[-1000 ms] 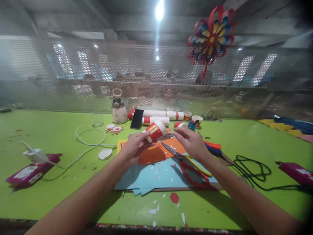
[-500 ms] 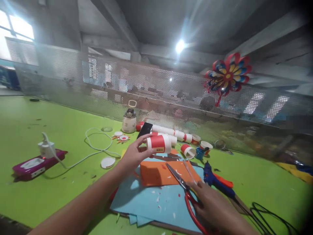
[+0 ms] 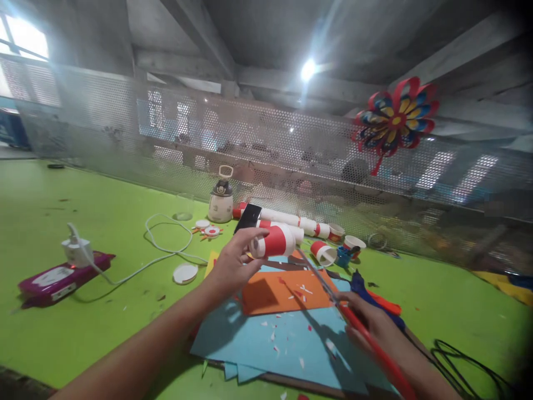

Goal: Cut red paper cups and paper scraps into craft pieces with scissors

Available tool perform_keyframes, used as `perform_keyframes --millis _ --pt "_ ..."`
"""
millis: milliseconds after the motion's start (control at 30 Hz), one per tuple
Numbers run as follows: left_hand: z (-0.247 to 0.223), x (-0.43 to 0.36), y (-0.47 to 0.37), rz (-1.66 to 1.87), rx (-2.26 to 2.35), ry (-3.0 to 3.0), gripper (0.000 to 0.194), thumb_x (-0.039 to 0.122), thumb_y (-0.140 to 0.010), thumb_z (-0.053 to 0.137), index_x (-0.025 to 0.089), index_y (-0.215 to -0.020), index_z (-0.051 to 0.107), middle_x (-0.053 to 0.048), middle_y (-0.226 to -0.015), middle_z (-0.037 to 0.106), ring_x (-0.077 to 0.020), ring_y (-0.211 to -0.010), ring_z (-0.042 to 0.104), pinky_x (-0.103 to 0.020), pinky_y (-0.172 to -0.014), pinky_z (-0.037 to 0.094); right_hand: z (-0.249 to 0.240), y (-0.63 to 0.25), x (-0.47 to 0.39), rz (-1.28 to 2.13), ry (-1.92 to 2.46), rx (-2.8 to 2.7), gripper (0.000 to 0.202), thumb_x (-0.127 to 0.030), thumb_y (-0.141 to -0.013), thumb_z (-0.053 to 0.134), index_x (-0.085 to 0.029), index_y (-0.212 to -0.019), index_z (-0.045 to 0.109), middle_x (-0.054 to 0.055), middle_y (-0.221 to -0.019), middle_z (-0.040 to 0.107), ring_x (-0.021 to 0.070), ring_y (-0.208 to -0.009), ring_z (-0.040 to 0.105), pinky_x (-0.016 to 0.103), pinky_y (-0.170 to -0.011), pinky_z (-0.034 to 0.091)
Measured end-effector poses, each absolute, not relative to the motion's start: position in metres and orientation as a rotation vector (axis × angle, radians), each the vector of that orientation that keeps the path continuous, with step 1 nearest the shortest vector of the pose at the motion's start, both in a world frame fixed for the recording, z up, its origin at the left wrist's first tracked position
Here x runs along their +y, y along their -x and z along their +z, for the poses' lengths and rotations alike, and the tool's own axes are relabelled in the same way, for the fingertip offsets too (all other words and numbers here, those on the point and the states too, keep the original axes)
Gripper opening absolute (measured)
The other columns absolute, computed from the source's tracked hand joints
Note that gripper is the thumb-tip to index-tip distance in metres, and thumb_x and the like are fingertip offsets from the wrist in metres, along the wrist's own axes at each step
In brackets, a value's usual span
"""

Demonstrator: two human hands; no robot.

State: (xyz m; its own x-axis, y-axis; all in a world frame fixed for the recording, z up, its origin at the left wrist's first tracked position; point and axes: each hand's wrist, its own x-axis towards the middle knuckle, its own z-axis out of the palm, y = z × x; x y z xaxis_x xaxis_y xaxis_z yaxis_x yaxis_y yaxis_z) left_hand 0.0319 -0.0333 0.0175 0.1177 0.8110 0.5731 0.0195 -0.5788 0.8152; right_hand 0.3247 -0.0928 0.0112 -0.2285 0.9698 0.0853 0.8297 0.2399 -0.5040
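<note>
My left hand [image 3: 238,258] is closed round a red and white paper cup [image 3: 275,240], held on its side above the papers. Red-handled scissors [image 3: 353,319] are in my right hand [image 3: 370,322], their blades pointing up and left with the tips near the cup's rim. Under both hands lie an orange sheet [image 3: 275,300] and larger light blue sheets [image 3: 258,344], scattered with small red and white scraps.
Behind are a bottle [image 3: 220,204], a black phone [image 3: 248,216], a row of joined cups [image 3: 287,219] and a tipped cup [image 3: 322,253]. A purple power strip [image 3: 62,280] with a white cable lies left; a blue glue gun [image 3: 362,286] lies right.
The scissors have lifted off the papers and turned toward the cup, their blades coming closer together. My left hand has turned the cup slightly and moved a little right.
</note>
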Motion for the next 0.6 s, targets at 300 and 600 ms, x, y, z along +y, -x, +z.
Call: perform_keyframes --millis 300,600 --pt "0.023 -0.042 -0.036 1.260 0.624 -1.583 0.044 0.014 -0.074 0.065 0.025 -0.115 0.051 -0.006 -0.105 0.061 -0.0171 -0.084 0.061 -0.031 -0.070 0.050 0.017 -0.311 -0.107 0.659 1.323 -2.040 0.039 -0.027 -0.086 0.050 -0.018 -0.123 0.053 0.006 -0.087 0.067 0.0215 -0.076 0.066 0.030 -0.070 0.054" --pt "0.033 -0.045 -0.032 1.370 0.635 -1.396 0.042 0.026 -0.076 0.072 0.021 -0.112 0.051 -0.006 -0.108 0.060 -0.0147 -0.083 0.060 -0.028 -0.072 0.051 0.028 -0.298 -0.124 0.514 1.247 -2.268 0.034 -0.029 -0.088 0.054 -0.026 -0.121 0.059 0.008 -0.114 0.068 0.0244 -0.098 0.065 0.033 -0.083 0.053"
